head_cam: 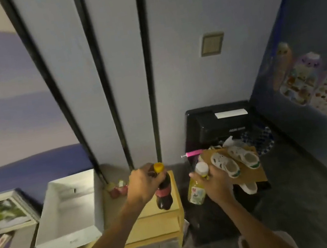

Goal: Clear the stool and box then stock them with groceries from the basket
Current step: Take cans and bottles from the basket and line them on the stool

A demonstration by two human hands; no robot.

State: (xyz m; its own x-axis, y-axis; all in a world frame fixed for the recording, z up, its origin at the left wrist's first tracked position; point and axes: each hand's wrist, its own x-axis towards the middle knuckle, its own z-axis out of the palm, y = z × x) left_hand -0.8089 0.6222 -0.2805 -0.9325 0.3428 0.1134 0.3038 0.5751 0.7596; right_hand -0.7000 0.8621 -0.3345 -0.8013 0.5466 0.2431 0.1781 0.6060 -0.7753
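My left hand point(145, 185) grips the neck of a dark cola bottle point(164, 196) with a yellow cap, standing upright on the pale wooden stool point(154, 224). To its right my right hand point(214, 182) holds a yellow bottle point(196, 192) with a white cap, above the floor just right of the stool. An open white box point(73, 209) sits left of the stool and looks empty inside. Small pink and yellow items point(118, 188) rest at the stool's back left edge. The basket is not clearly in view.
White clog shoes point(234, 161) lie on brown cardboard point(252, 173) at the right, over a dark heap. A black case point(219, 122) leans on the wall behind. A framed picture point(3, 211) stands far left. A blue wall with posters closes the right side.
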